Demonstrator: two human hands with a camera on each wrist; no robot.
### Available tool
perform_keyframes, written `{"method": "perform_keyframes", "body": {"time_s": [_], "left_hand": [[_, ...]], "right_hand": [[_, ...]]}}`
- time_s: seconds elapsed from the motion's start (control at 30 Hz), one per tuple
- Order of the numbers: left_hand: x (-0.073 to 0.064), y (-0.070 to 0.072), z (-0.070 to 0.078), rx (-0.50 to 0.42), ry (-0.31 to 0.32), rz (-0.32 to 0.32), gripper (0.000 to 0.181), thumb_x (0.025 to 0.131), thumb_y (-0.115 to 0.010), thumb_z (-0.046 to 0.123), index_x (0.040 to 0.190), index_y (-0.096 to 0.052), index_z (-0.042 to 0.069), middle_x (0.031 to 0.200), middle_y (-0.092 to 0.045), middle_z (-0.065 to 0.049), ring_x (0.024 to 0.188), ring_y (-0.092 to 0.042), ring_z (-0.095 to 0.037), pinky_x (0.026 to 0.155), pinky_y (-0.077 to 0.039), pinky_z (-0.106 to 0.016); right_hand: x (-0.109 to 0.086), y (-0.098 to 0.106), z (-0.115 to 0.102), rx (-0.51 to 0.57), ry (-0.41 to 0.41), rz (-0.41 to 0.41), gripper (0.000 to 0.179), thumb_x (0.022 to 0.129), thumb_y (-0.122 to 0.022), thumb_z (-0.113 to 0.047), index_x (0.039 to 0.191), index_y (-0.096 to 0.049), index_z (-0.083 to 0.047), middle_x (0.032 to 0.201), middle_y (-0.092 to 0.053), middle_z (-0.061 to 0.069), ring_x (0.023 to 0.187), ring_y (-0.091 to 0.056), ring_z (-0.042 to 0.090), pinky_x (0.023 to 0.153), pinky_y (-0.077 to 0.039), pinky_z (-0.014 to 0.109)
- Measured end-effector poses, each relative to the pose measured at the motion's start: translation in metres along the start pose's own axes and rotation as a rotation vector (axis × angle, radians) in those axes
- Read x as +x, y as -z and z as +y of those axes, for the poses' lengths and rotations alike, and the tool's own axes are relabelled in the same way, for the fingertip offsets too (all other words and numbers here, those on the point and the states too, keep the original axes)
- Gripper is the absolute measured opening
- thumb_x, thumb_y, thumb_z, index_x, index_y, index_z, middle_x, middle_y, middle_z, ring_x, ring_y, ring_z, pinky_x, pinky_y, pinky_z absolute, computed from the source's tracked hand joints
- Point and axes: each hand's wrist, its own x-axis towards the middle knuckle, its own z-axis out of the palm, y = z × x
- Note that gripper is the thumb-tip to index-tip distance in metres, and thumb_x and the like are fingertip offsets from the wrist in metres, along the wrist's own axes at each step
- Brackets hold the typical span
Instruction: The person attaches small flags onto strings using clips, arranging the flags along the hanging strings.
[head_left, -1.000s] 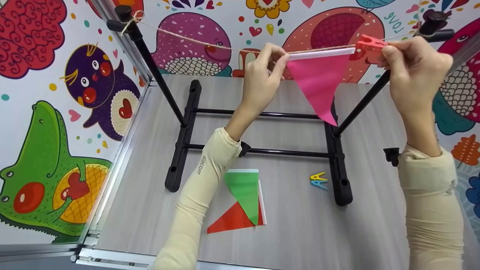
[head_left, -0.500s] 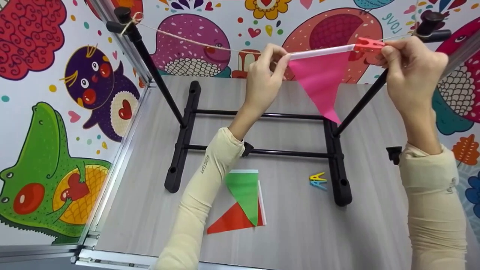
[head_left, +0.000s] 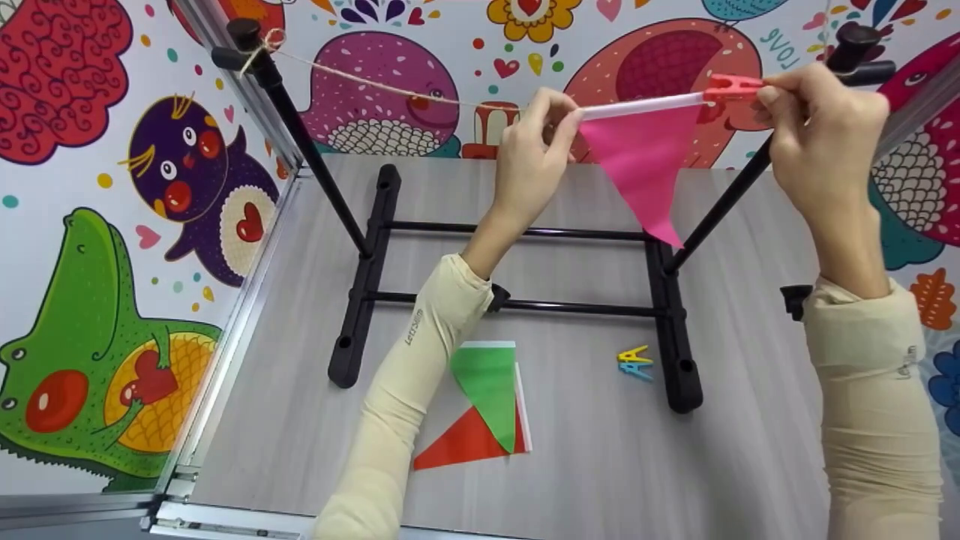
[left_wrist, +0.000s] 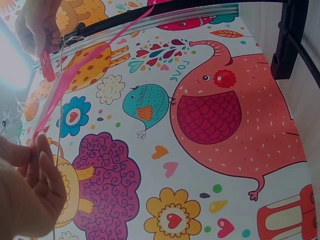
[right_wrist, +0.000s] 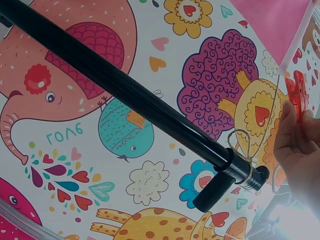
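Pegging seems underway: the left grip [head_left: 534,146] pinches the pink pennant [head_left: 641,154] at its 10 o'clock, the right grip [head_left: 825,139] a red clothespin [head_left: 733,87] at 2, which should catch the twine [head_left: 376,84].

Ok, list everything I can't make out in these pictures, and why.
Head view: part of the red flag, covered by the green flag.
Head view: the held corner of the pink flag, hidden by the left hand.
Head view: the handle ends of the red clothespin, hidden by the right hand.
Right wrist view: most of the pink flag, cut off by the picture's edge.
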Motion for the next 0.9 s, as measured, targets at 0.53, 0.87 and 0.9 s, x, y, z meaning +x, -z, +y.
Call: {"method": "perform_keyframes", "body": {"time_s": [0.53,0.87,0.9], "left_hand": [[0.006,-0.005,-0.003,0.024,0.049,-0.007,0.016,0.105,-0.062,0.013,0.112,-0.06,0.0,0.091,-0.067,-0.01,0.072,-0.063,-0.016,0.07,-0.054,-0.023],[0.01,-0.008,-0.006,0.043,0.065,0.009,0.015,0.105,-0.062,0.013,0.112,-0.061,0.0,0.092,-0.068,-0.011,0.07,-0.063,-0.016,0.069,-0.053,-0.022],[0.011,-0.008,-0.006,0.045,0.064,0.01,0.015,0.104,-0.063,0.013,0.112,-0.061,0.0,0.092,-0.068,-0.011,0.07,-0.063,-0.016,0.069,-0.053,-0.022]], "right_hand": [[0.013,0.003,0.002,-0.049,0.141,-0.18,0.029,0.107,-0.059,-0.013,0.105,-0.067,0.014,0.089,-0.07,0.03,0.071,-0.065,0.04,0.073,-0.032,0.004],[0.019,0.005,0.006,-0.091,0.261,-0.321,0.032,0.109,-0.052,-0.014,0.108,-0.062,0.016,0.087,-0.068,0.03,0.069,-0.064,0.039,0.076,-0.028,0.0],[0.019,0.004,0.006,-0.091,0.266,-0.324,0.032,0.109,-0.053,-0.014,0.108,-0.062,0.016,0.087,-0.068,0.03,0.068,-0.064,0.039,0.076,-0.027,0.001]]}}
